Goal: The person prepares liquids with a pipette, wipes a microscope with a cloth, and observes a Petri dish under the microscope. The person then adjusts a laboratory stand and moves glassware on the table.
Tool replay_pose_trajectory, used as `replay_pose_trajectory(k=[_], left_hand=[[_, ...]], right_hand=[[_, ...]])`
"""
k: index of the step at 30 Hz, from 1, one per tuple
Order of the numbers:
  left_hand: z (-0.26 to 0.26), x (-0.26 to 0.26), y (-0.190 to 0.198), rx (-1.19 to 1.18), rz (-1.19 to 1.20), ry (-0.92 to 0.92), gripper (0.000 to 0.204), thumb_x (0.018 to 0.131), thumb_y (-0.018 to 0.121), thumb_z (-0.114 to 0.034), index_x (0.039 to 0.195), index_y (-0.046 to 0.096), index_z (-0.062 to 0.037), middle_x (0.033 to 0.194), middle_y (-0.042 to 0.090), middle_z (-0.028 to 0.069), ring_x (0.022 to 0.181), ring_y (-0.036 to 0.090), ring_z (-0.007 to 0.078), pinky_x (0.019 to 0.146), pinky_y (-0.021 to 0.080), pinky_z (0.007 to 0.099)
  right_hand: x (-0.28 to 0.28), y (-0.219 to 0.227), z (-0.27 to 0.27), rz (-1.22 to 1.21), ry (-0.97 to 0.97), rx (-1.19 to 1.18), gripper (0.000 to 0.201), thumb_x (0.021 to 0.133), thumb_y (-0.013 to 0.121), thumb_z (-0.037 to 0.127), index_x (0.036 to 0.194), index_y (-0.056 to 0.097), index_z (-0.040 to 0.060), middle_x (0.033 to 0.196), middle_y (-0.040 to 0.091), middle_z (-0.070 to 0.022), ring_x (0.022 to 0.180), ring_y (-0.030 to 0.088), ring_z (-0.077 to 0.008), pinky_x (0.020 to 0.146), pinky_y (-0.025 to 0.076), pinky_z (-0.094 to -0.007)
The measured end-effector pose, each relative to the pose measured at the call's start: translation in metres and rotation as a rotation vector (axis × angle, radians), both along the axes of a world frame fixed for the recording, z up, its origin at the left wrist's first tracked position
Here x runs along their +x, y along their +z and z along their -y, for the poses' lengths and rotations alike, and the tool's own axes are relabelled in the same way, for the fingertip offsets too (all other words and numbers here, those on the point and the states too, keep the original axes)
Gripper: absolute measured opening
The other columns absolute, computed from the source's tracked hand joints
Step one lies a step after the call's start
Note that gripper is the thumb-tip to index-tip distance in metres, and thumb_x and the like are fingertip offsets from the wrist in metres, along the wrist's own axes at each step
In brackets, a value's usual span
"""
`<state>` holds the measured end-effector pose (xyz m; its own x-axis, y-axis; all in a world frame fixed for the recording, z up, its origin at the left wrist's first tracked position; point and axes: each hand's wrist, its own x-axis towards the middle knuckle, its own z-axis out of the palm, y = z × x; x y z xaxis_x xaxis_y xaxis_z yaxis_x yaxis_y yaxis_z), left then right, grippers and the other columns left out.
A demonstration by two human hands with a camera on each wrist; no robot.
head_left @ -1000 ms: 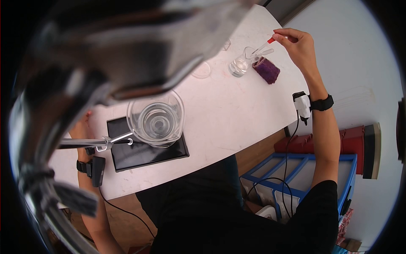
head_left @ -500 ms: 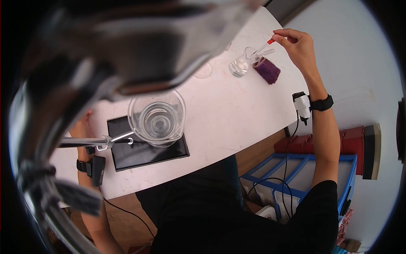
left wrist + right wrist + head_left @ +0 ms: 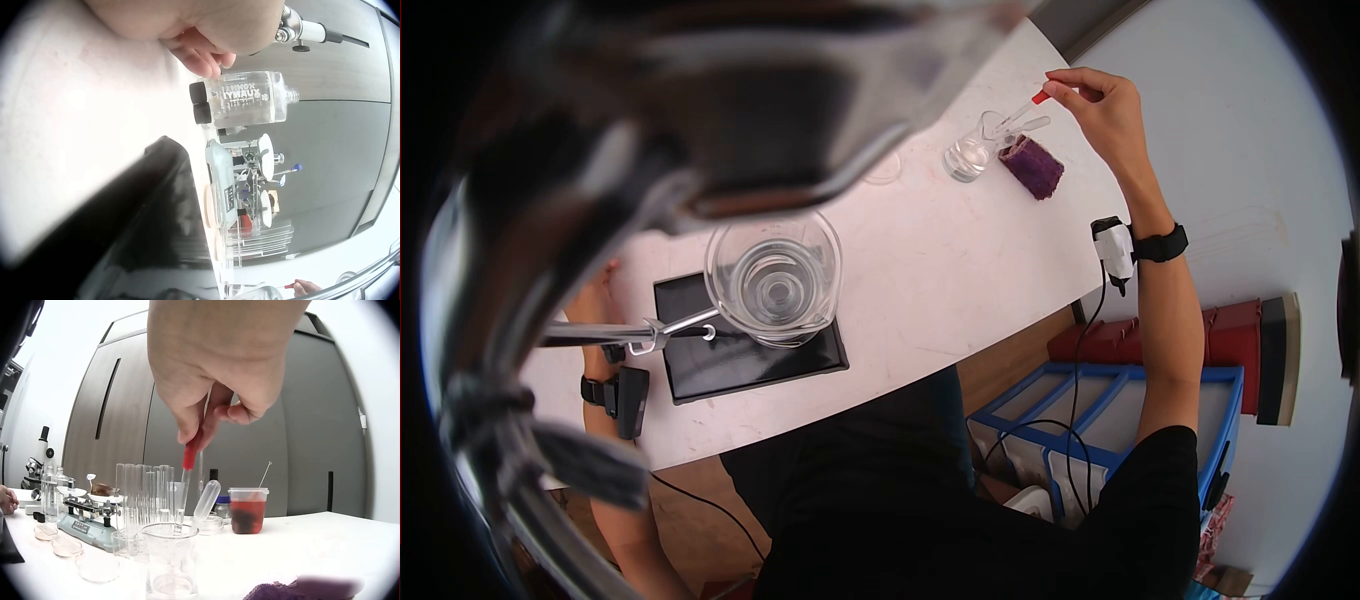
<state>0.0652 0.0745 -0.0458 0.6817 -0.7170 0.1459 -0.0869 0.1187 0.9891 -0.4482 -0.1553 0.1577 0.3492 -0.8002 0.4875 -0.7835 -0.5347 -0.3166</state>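
Observation:
At the far right of the table my right hand (image 3: 1105,115) pinches the red rubber bulb of a glass dropper (image 3: 189,464). The dropper slants down, its tip inside the mouth of a small glass flask (image 3: 967,160) holding clear liquid. A plastic pipette (image 3: 207,501) with a pale bulb leans at the flask's rim. Beside the flask lies a folded purple cloth (image 3: 1032,168). My left hand (image 3: 194,31) rests on the table with loosely curled fingers and nothing visible in them, close to a clear bottle (image 3: 247,98). In the head view, metalwork hides most of that hand.
A large glass beaker (image 3: 775,285) of clear liquid stands over a black tray (image 3: 700,372). Blurred metal stand parts (image 3: 490,300) fill the left foreground. Farther back are a balance (image 3: 87,528), test tubes (image 3: 144,487), petri dishes (image 3: 99,569) and a tub of red liquid (image 3: 248,509).
The head view has shifted slightly, with the blurred metalwork sliding right and covering more of the petri dish. My right hand keeps its pinch on the dropper in the same place.

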Motion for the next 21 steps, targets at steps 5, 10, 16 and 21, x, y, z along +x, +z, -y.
replay_pose_trajectory(k=[5, 10, 16, 21], left_hand=[[0.000, 0.003, -0.004, -0.006, -0.008, 0.000, 0.014, 0.090, 0.055, 0.002, 0.100, 0.065, -0.0007, 0.088, 0.068, 0.0054, 0.072, 0.060, 0.0069, 0.059, 0.038, 0.0151], [0.000, 0.004, -0.005, -0.021, -0.018, -0.028, 0.018, 0.086, 0.057, 0.005, 0.102, 0.064, -0.0009, 0.091, 0.068, 0.0053, 0.074, 0.059, 0.0066, 0.058, 0.037, 0.0151], [-0.001, 0.003, -0.003, 0.015, -0.012, -0.018, 0.021, 0.085, 0.057, 0.007, 0.103, 0.063, -0.0005, 0.092, 0.068, 0.0060, 0.075, 0.060, 0.0068, 0.059, 0.037, 0.0150], [0.000, 0.005, -0.005, -0.008, -0.021, -0.023, 0.022, 0.085, 0.056, 0.008, 0.103, 0.063, -0.0009, 0.092, 0.068, 0.0059, 0.075, 0.060, 0.0065, 0.058, 0.036, 0.0148]], right_hand=[[0.000, 0.000, 0.000, 0.000, 0.004, 0.001, 0.018, 0.080, 0.076, 0.020, 0.092, 0.076, 0.0065, 0.064, 0.063, 0.0009, 0.055, 0.037, -0.0063, 0.050, 0.033, -0.0243], [0.002, 0.001, -0.002, 0.003, -0.001, 0.006, 0.018, 0.080, 0.075, 0.020, 0.092, 0.076, 0.0062, 0.064, 0.061, 0.0010, 0.055, 0.037, -0.0065, 0.050, 0.033, -0.0244], [0.002, 0.001, -0.002, 0.002, 0.003, -0.003, 0.017, 0.080, 0.075, 0.019, 0.091, 0.076, 0.0062, 0.062, 0.058, 0.0017, 0.056, 0.038, -0.0069, 0.050, 0.033, -0.0246], [0.000, 0.000, -0.001, -0.004, 0.006, 0.000, 0.017, 0.080, 0.075, 0.018, 0.092, 0.076, 0.0059, 0.061, 0.058, 0.0018, 0.056, 0.038, -0.0068, 0.050, 0.033, -0.0247]])
